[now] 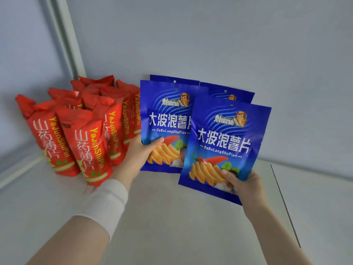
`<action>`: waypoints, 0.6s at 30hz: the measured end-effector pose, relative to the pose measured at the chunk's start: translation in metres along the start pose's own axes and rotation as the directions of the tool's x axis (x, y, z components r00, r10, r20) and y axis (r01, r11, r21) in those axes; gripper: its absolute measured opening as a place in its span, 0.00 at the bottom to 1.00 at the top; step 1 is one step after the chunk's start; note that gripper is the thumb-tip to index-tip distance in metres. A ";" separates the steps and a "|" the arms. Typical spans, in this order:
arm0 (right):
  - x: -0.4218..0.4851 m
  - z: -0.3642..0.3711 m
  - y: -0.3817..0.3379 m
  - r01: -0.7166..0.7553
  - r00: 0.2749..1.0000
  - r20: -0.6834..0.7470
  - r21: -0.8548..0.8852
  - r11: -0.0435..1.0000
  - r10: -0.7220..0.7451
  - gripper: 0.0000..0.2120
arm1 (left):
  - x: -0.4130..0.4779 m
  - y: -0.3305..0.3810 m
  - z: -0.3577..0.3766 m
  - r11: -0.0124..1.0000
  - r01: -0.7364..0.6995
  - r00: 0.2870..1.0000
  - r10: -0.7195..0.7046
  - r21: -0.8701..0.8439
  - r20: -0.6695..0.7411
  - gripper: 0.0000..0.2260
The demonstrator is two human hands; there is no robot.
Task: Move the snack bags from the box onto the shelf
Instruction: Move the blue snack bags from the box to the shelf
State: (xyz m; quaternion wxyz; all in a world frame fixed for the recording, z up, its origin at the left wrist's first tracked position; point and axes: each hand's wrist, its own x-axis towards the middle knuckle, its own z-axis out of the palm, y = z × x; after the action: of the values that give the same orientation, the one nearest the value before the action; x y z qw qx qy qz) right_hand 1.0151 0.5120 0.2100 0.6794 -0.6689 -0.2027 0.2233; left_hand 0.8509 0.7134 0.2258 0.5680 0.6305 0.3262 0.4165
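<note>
Snack bags (193,119) filled the middle of the frame: red at centre left, blue at centre right. The red bags (89,119) stood upright in a tight cluster on the white shelf (172,222), close to the corner post (66,35) at the upper left.

My left hand (137,159) gripped the left blue bag (164,104) near its lower left corner, thumb laid across the printed front, fingers hidden behind it. The back of that hand lay just beside the nearest red bag, and a white cuff (107,203) wrapped the wrist. That bag was upright with its bottom edge down at the shelf — I could not tell whether it rested there.

My right hand (246,186) pinched the front blue bag (227,142) at its lower right corner, thumb on the front. I held it slightly tilted, overlapping the right side of the left one.

Behind these two, the tops of two more blue bags (233,92) showed against the pale back wall (210,44) — one behind each held bag. A thin dark seam (284,203) crossed the shelf at the lower right of the frame.
</note>
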 end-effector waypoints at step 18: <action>0.119 0.056 0.037 0.174 0.945 -0.259 -0.111 0.978 -0.198 0.19 | 0.121 -0.066 0.032 0.993 -0.115 0.974 0.119 0.033 -0.191 0.21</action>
State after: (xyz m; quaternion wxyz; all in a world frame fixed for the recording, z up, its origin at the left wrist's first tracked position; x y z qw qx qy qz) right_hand 1.0790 0.6263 0.1714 0.6892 -0.6995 -0.1802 0.0563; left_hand 0.9363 0.8153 0.1793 0.5012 0.6115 0.3465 0.5048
